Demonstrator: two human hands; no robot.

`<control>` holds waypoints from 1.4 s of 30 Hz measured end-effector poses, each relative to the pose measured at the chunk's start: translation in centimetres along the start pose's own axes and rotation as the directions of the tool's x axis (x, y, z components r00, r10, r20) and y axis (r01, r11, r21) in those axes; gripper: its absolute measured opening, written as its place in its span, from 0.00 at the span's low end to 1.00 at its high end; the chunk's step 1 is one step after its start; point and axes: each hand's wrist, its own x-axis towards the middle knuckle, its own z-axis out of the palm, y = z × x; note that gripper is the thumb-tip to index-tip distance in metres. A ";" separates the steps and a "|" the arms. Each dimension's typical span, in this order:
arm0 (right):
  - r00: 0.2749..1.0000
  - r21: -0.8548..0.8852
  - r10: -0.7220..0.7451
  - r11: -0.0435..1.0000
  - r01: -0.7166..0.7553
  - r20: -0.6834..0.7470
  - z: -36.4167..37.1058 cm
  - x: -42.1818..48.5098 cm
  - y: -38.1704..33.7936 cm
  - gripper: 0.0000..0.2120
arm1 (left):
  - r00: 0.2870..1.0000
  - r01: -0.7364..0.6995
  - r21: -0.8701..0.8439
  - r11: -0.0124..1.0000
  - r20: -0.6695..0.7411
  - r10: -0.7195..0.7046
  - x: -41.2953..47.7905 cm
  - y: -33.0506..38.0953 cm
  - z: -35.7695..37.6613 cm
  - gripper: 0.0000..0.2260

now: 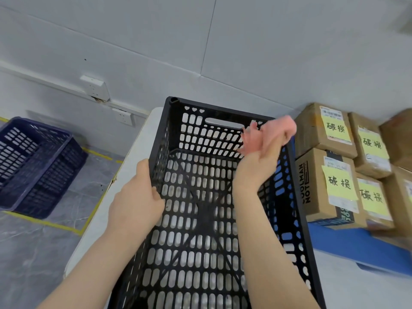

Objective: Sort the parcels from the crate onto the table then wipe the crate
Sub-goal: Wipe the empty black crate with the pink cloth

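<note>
One black perforated crate [223,112] sits between both hands. The left hand [136,201] grips its left wall. The right hand [256,168] clutches one pink cloth [274,132] against its far right corner. Four yellow-noted cardboard parcels [316,134] are stacked right of that hand.

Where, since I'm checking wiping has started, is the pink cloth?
Head view, right of centre: the right hand holds the pink cloth at the far right corner of the crate, beside the cardboard boxes.
</note>
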 end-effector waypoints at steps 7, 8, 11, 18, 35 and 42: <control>0.970 -0.560 -0.099 0.802 0.210 0.222 -0.1 1.3 8.2 0.40 | 1.000 0.012 0.010 1.000 0.024 -0.012 0.0 0.0 -0.2 0.18; 0.978 -0.566 -0.025 0.812 0.139 0.206 -0.5 1.7 9.0 0.41 | 1.000 0.008 0.007 1.000 0.024 -0.008 0.0 0.0 -0.2 0.18; 0.966 -0.608 0.006 0.778 0.156 0.257 -1.0 2.4 11.8 0.45 | 1.000 -0.003 -0.001 1.000 0.025 0.003 0.0 -0.1 -0.2 0.19; 0.857 -0.772 0.414 0.635 -0.030 0.307 -2.1 0.0 13.5 0.44 | 1.000 -0.020 -0.020 1.000 0.019 0.020 0.1 -0.5 0.0 0.19; 0.628 -0.635 0.644 0.715 -0.292 0.437 -0.1 0.8 -1.8 0.10 | 0.999 -0.010 -0.015 1.000 0.032 0.010 0.1 -0.1 0.0 0.20; 0.695 -0.079 -0.230 0.921 0.382 0.681 6.3 -6.3 -1.9 0.40 | 1.000 -0.018 -0.002 1.000 0.017 0.018 0.1 -0.1 0.2 0.20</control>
